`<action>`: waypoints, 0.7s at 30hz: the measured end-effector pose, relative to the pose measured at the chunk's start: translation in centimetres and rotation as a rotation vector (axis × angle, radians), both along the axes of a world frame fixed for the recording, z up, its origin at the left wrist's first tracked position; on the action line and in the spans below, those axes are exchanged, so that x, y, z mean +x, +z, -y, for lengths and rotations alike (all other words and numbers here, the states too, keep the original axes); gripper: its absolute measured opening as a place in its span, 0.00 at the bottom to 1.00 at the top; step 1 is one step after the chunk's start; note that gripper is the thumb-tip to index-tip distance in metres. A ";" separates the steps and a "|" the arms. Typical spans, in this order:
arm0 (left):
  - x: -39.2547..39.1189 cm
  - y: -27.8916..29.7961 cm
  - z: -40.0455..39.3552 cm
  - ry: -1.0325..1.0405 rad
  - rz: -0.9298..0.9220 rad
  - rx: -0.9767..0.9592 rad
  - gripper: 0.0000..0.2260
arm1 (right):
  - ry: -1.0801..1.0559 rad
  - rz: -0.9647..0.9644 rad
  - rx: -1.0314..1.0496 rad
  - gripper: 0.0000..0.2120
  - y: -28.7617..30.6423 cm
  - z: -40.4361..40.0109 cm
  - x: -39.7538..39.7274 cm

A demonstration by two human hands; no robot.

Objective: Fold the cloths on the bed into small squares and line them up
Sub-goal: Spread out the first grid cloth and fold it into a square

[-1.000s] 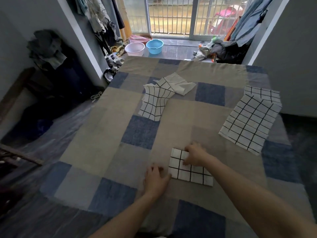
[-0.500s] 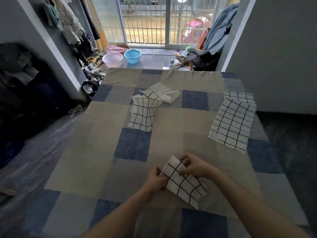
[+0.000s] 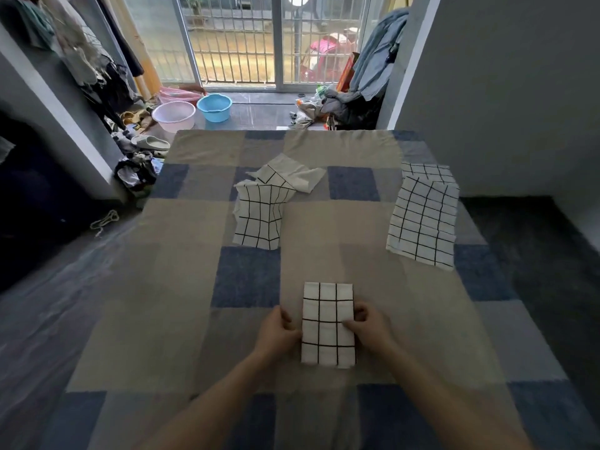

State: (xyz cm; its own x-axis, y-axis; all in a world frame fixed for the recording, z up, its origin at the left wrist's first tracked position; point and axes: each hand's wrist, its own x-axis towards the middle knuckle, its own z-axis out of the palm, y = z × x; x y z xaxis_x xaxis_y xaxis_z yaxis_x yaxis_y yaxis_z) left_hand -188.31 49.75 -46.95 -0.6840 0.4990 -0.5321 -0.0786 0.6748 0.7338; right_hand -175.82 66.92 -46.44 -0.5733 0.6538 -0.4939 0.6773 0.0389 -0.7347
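On the bed (image 3: pixel 181 336), both hands pinch the folded cloth (image 3: pixel 327 323): left hand (image 3: pixel 277 334), right hand (image 3: pixel 368 328); a careless release may let it unfold.

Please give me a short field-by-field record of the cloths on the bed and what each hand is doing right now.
surface: patchwork bed cover
cloth in hand: folded grid cloth, a narrow rectangle lying flat
left hand: grips the cloth's left edge
right hand: fingers pinch its right edge
middle of bed: rumpled grid cloth, unfolded
far right: flat grid cloth, overlapping another cloth behind it
finished squares lined up: none visible
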 end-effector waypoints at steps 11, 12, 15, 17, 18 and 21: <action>0.7 -0.3 0.2 -0.277 -0.203 -0.025 0.06 | -0.010 0.018 0.146 0.06 0.2 1.1 -0.6; 0.8 -0.4 0.4 -0.315 -0.227 -0.051 0.07 | -0.014 0.030 0.146 0.06 0.1 1.3 -0.5; 0.9 -0.7 0.5 -0.391 -0.275 -0.101 0.09 | -0.035 0.035 0.159 0.09 0.0 1.9 0.1; 1.1 -0.6 0.4 -0.407 -0.295 -0.108 0.10 | -0.046 0.036 0.172 0.09 0.1 2.0 0.2; 1.2 -0.5 0.4 -0.411 -0.303 -0.106 0.10 | -0.050 0.038 0.172 0.09 0.0 1.9 0.3; 1.3 -0.4 0.5 -0.432 -0.331 -0.118 0.10 | -0.040 0.046 0.189 0.11 -0.3 1.8 0.2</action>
